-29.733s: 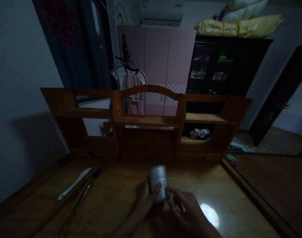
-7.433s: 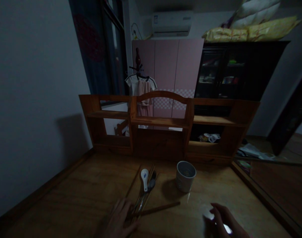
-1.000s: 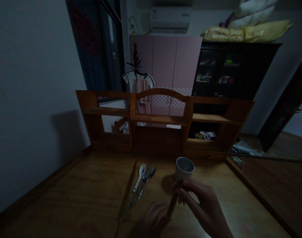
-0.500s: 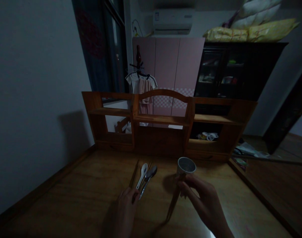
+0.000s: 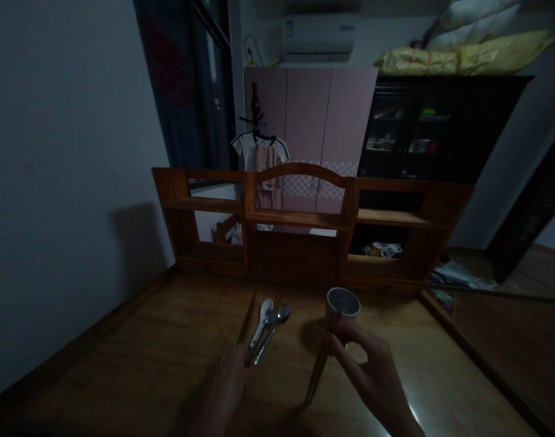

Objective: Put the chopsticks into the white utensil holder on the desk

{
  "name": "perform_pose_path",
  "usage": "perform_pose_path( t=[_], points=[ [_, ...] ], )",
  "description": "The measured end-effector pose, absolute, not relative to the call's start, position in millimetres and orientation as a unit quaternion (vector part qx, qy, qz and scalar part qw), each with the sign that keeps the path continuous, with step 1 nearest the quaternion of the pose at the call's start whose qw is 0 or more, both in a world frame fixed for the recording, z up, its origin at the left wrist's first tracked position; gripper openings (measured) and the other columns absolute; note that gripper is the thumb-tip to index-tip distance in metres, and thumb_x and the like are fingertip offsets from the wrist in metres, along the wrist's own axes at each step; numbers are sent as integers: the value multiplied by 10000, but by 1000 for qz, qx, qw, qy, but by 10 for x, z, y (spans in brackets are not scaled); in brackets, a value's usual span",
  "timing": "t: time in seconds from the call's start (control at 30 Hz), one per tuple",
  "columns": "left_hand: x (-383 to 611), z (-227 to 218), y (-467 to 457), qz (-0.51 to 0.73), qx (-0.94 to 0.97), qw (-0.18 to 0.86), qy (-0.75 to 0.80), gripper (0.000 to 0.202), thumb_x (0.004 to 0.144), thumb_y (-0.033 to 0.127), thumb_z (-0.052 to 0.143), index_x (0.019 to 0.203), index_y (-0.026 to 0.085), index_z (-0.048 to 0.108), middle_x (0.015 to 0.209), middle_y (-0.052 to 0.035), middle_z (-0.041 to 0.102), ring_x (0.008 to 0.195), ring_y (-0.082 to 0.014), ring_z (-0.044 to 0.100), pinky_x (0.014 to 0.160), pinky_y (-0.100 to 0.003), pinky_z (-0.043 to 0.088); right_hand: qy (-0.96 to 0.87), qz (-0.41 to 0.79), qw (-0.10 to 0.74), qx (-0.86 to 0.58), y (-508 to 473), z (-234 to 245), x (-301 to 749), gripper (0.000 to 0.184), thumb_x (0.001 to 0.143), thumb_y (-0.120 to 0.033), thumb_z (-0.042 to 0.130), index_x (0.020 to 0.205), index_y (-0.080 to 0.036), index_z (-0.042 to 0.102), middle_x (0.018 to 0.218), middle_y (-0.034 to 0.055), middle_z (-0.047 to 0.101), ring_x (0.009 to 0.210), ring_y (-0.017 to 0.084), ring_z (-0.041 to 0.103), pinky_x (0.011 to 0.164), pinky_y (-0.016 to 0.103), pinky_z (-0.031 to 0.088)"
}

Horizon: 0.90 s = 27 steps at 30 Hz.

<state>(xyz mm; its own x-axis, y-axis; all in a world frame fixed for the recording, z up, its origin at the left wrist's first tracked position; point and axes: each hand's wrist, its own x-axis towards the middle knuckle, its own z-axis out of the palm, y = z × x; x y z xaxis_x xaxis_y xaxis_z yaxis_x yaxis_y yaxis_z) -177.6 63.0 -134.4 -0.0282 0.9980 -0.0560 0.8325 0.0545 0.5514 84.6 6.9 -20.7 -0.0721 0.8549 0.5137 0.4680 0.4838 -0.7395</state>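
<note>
My right hand [image 5: 366, 358] pinches a pair of wooden chopsticks [image 5: 317, 370] near their upper ends; their lower ends slant down to the left. Just behind those fingers stands a metal cup [image 5: 343, 301], its rim facing up, partly covered by the hand. My left hand [image 5: 229, 373] is closed round the lower ends of a bundle: a white spoon [image 5: 262, 318], metal spoons [image 5: 282, 313] and wooden chopsticks [image 5: 247, 317] fanning away from me. Its fingers are mostly hidden, so the exact grip on each piece does not show.
The wooden tabletop [image 5: 168, 340] has a shelf unit [image 5: 299, 218] along its far edge. A white wall [image 5: 77, 182] closes off the left side. A raised wooden edge [image 5: 468, 352] runs down the right. The room is dim.
The spoons in my left hand have spread slightly apart, and that hand has shifted a little to the left. My right hand has tilted slightly, the chopsticks still pinched beside the cup.
</note>
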Motion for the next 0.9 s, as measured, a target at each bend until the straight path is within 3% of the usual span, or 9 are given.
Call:
perform_pose_path(
  t=[0.13, 0.3, 0.5, 0.6, 0.67, 0.77, 0.9],
  points=[
    [-1838, -1457, 778, 248, 652, 306, 648, 158, 770, 215, 559, 883, 152, 651, 719, -14, 639, 697, -172, 595, 604, -247, 362, -700, 209, 485, -481, 97, -310, 838, 168, 927, -343, 574, 913, -196, 653, 795, 33, 695, 717, 184, 658, 646, 284, 499],
    [-1771, -1490, 854, 316, 605, 437, 586, 384, 788, 362, 546, 1034, 80, 629, 741, 0, 595, 628, -113, 561, 580, -213, 410, -691, 223, 488, -484, 101, -358, 842, 183, 937, -361, 562, 879, -198, 619, 830, 39, 700, 741, 186, 663, 662, 286, 497],
    [-1759, -1380, 708, 367, 536, 554, 520, 548, 775, 582, 599, 1121, 157, 595, 750, 39, 571, 423, -40, 377, 377, -174, 300, -663, 221, 502, -510, 255, -288, 814, 246, 936, -389, 547, 795, -192, 589, 699, 9, 637, 640, 163, 619, 566, 245, 434],
    [-1779, -1322, 638, 407, 523, 584, 469, 456, 779, 533, 669, 1062, 177, 634, 814, 7, 633, 523, -57, 494, 438, -164, 374, -620, 261, 520, -526, 528, -302, 715, 330, 892, -438, 595, 672, -198, 536, 585, -20, 573, 563, 149, 583, 519, 232, 394],
    [-1794, -1289, 609, 427, 541, 567, 451, 393, 782, 494, 696, 988, 160, 666, 841, -23, 669, 690, -104, 592, 575, -180, 454, -608, 291, 519, -525, 742, -364, 617, 360, 858, -459, 623, 631, -200, 521, 527, -25, 560, 514, 149, 577, 496, 231, 393],
    [-1836, -1269, 574, 445, 563, 518, 464, 341, 806, 479, 677, 914, 156, 691, 825, -36, 692, 832, -152, 630, 732, -212, 479, -608, 343, 504, -508, 995, -508, 456, 353, 841, -487, 618, 656, -195, 547, 500, -21, 580, 467, 156, 588, 460, 232, 413],
    [-1922, -1297, 516, 444, 542, 511, 499, 388, 815, 519, 639, 995, 178, 681, 915, -58, 719, 845, -174, 645, 578, -192, 448, -600, 398, 487, -494, 1139, -691, 294, 356, 819, -491, 637, 663, -179, 569, 511, -15, 601, 470, 154, 608, 461, 231, 436]
  ],
)
